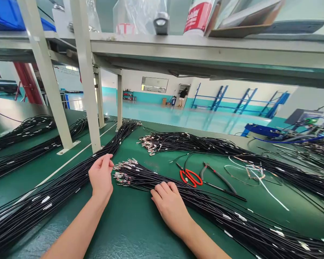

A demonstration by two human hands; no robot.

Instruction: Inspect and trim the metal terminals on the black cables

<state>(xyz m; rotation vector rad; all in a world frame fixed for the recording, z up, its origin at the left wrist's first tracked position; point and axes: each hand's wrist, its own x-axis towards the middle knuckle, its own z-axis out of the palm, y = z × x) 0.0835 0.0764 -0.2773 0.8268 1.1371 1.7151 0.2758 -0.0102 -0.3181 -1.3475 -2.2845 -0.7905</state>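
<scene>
My left hand (101, 176) is closed in a pinch above the left-hand cable bundle (78, 172), just left of the metal-tipped ends of another bundle. Whatever its fingertips hold is too small or hidden to make out. My right hand (171, 207) has its bent fingers closed over the near edge of the middle bundle of black cables (205, 199). That bundle carries white labels and runs toward the lower right. Its crimped end terminals (125, 172) lie fanned out between my two hands.
Red-handled scissors (190, 177) and grey-handled cutters (223, 178) lie beyond my right hand, beside a thin black tool (225, 190). Another cable bundle (189, 142) stretches behind them. Shelf posts (88, 79) rise at the left, and a loaded shelf (205, 50) crosses overhead.
</scene>
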